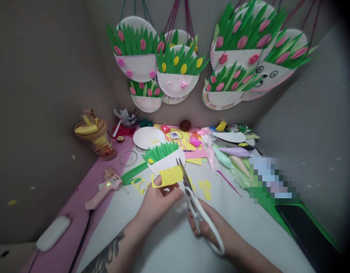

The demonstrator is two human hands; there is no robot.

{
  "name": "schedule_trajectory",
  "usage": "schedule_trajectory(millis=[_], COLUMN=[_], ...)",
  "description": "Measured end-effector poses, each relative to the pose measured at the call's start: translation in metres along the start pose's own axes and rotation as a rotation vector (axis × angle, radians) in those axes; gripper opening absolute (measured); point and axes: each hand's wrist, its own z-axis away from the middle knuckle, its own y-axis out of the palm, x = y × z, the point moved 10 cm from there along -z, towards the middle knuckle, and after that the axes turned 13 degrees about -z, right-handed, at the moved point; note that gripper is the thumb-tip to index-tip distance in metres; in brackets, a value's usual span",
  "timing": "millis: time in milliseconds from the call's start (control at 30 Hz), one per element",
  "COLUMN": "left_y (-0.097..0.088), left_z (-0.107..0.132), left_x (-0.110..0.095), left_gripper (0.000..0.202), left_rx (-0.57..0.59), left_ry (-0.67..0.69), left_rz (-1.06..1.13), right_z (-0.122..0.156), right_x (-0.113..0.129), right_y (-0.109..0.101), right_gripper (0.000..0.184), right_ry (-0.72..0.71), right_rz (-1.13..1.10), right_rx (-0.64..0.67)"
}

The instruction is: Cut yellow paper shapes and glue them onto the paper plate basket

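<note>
My left hand (pixel 160 199) grips a piece of yellow paper (pixel 172 176), with a curved notch along its lower edge. In my right hand (pixel 203 222) is a pair of white-handled scissors (pixel 197 208); the blades are slightly parted and point up, close beside the paper's right end. Just beyond lies a paper plate craft (pixel 166 161) with a green paper fringe (pixel 162 152) and one yellow oval stuck on it. Several cut yellow ovals (pixel 207 185) rest on the white surface right of the scissors. A yellow scrap with cut-out holes (pixel 139 184) sits left of my left hand.
A pink glue gun (pixel 105 189) with a lit light lies left, its cord running forward. Behind it stands a lidded cup (pixel 97 138). Piping bags (pixel 222 156), coloured sheets and a dark phone (pixel 302 231) line the right. Finished plate baskets (pixel 177 81) hang on the wall.
</note>
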Motion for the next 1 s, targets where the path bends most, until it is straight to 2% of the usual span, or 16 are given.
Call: schedule_trajectory(millis=[100,300,667,767,1000], left_y=[-0.006,-0.012,-0.013,-0.011,-0.018], left_z=[0.005,0.009,0.012,0.010,0.012], left_x=[-0.004,0.005,0.003,0.000,-0.006], left_gripper=[0.026,0.032,0.027,0.026,0.023], left_rx=[-0.089,-0.157,-0.148,-0.130,-0.218], left_ry=[0.039,-0.027,-0.106,-0.090,-0.064], left_rz=[-0.087,-0.103,-0.159,-0.185,-0.225], right_z=[0.000,0.000,-0.002,-0.002,-0.001], right_x=[-0.002,-0.003,-0.007,-0.009,-0.007], right_y=[0.004,0.010,0.006,0.005,0.004], right_gripper=[0.053,0.033,0.034,0.033,0.032], right_ry=[0.057,0.093,0.100,0.095,0.119], right_rz=[0.037,0.068,0.071,0.071,0.100], right_rx=[-0.048,-0.056,-0.077,-0.073,-0.069])
